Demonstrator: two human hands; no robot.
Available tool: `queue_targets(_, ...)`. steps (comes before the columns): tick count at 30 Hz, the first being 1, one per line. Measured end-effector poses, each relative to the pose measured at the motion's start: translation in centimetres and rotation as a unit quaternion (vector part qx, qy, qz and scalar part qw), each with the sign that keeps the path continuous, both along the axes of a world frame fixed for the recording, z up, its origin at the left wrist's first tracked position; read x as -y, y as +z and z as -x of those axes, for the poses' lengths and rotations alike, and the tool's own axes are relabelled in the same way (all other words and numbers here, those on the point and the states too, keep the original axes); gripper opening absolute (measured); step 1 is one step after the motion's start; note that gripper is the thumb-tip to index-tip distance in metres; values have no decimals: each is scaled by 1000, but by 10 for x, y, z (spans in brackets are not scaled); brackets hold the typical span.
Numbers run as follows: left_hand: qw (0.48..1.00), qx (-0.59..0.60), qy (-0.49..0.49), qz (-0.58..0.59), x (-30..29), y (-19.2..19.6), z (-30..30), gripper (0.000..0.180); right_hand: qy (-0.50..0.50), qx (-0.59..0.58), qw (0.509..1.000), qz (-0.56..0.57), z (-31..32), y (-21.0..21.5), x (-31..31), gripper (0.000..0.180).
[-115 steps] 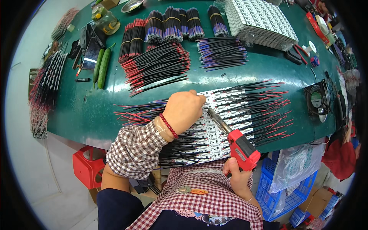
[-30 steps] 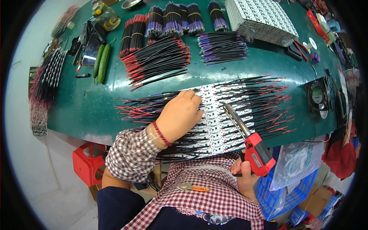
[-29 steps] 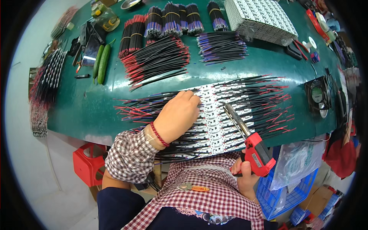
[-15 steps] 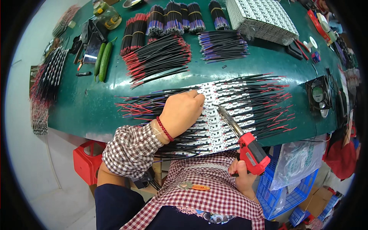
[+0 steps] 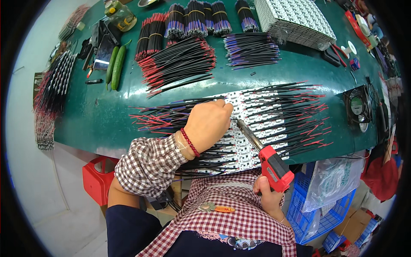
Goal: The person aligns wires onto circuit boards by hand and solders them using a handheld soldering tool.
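Note:
A sheet of white circuit boards [image 5: 244, 147] lies at the table's near edge, with black, red-tipped wires [image 5: 299, 107] fanning out on both sides. My left hand [image 5: 209, 124] is closed in a pinch over the left half of the sheet; its fingertips and whatever they hold are hidden. Wires run out to the left from beneath it. In my right hand [image 5: 270, 197] is a red and black soldering gun [image 5: 276, 167]. Its metal tip points up and left, close beside my left fingertips at the boards. Whether the tip touches a board I cannot tell.
Beyond the sheet lie loose red-ended wires [image 5: 177, 64] and purple-ended wires [image 5: 250, 49], with tied wire bundles [image 5: 186, 19] behind. A stack of white boards [image 5: 295, 21] stands at the back. Cucumbers [image 5: 117, 68] lie left; a small black fan [image 5: 356, 105] stands right.
The soldering gun has shifted slightly left, its tip now nearer my left fingertips. My left hand has moved a little to the right and stays closed.

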State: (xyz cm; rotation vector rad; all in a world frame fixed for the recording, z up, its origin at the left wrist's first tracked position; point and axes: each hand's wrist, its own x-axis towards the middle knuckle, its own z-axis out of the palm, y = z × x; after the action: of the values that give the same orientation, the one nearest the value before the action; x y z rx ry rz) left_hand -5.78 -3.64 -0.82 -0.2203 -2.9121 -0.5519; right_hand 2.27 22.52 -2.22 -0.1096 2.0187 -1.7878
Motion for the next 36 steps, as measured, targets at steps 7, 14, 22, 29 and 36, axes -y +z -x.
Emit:
queue_targets(7,1000,20,-19,5,2,1,2,10,-19,18,1000,16,1,10,6,26)
queue_targets(14,999,27,-41,8,4,1,5,12,2,0,1000,-3,-1,-1,1,22)
queue_targets(22,999,29,-37,19,3,5,3,7,-58,50,991,106,-2,9,5,37)
queue_targets(29,999,12,-31,-13,1,3,-2,12,-49,61,994,72,-3,10,2,35)
queue_targets(36,999,10,-34,-2,-2,2,-3,11,7,39,999,8,-3,5,-2,30)
